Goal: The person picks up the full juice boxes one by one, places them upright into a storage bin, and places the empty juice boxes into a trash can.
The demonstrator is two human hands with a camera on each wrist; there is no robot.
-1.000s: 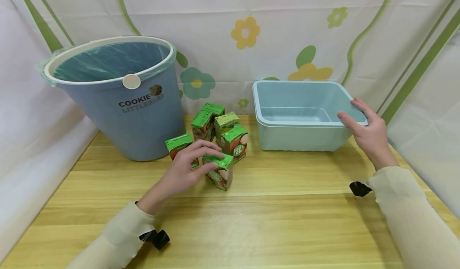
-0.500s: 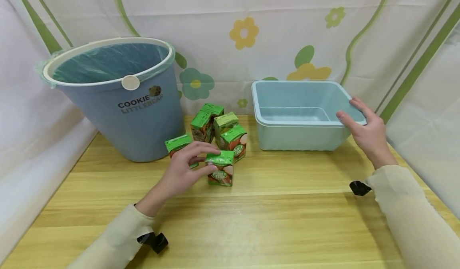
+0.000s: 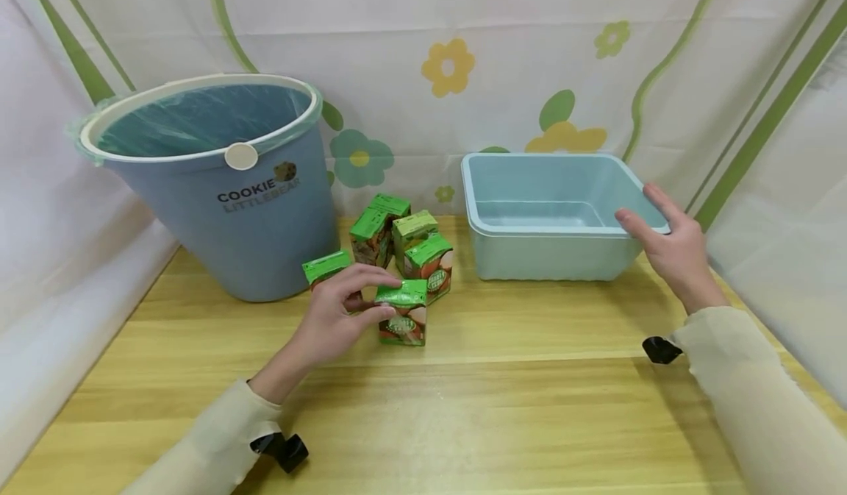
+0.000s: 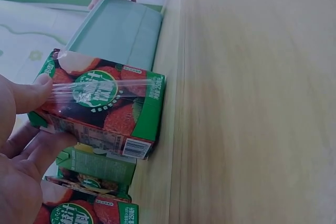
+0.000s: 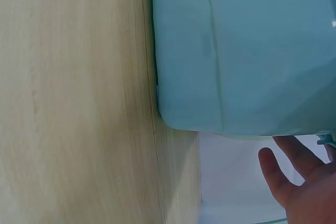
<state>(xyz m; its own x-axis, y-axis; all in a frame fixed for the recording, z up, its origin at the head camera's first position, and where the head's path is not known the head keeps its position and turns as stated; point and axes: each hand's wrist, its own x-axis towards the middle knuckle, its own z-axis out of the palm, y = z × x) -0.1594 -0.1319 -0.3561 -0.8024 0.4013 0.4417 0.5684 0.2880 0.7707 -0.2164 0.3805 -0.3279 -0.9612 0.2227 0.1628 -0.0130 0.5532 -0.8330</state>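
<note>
In front of the carton cluster: the front carton [image 3: 404, 327], a green-topped drink box with red fruit print, is upright at the tabletop [image 3: 476, 414]; whether its base touches the wood I cannot tell.
Left hand [image 3: 333, 317]: clamped on the front carton, thumb on the label face near the top, the other fingers round the far side, partly hidden.
Carton feel: probably modest in weight if full, stiff at the edges, with panels that could dent under a hard squeeze; the coated board looks slick.
Carton hold: best taken across the broad faces, a little below the top; the clear plastic strip [image 4: 139, 84] on the label could slip or peel under the thumb.
Other cartons: a left carton [image 3: 326, 265] beside the bucket [image 3: 271, 248], and four more bunched behind, the nearest red-printed one [image 3: 433, 267] just behind the front carton.
Right hand [image 3: 678, 252]: holds the near right corner of the blue basin [image 3: 545, 257], thumb over the rim, fingers along the right side; how firmly, I cannot tell.
Basin build: looks like light, stiff plastic, easily shifted; the rim corner suits steadying.
</note>
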